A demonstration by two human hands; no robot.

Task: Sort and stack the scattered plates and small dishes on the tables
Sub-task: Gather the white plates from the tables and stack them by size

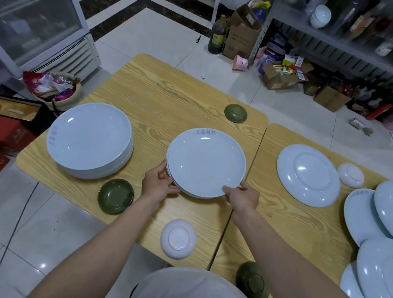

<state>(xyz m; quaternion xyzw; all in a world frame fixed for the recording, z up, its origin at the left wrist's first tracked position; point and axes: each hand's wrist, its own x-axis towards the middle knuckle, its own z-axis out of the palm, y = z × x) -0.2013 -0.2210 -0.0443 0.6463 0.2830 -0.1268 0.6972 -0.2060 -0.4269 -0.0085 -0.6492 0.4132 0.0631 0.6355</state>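
At the far left of the left table (172,91) a tall stack of white plates (90,139) sits face up, glossy, with faint grey lettering on its left rim; its layers are too many for me to count. Just in front of it an upright green dish (115,196) stands at the table's near edge. My left hand (159,184) grips the near-left rim of the small plate stack (205,166) in the middle of this table: white, shallow, face up, grey lettering on the far rim, two or three edges showing. I cannot tell whether it rests on the wood. In front of it a pale dish (178,238) lies upside down, and behind it a far green dish (235,113) does too. My right hand (244,196) pinches the stack's near-right rim, thumb on top. On the right table (292,230) a near green dish (251,285) lies bottom up at the near edge. Further back lies one upside-down white plate (308,175), with a second pale dish (350,175) upside down just beside it. At least four overlapping white plates (382,283) crowd the right edge. That makes three green dishes and two pale ones.
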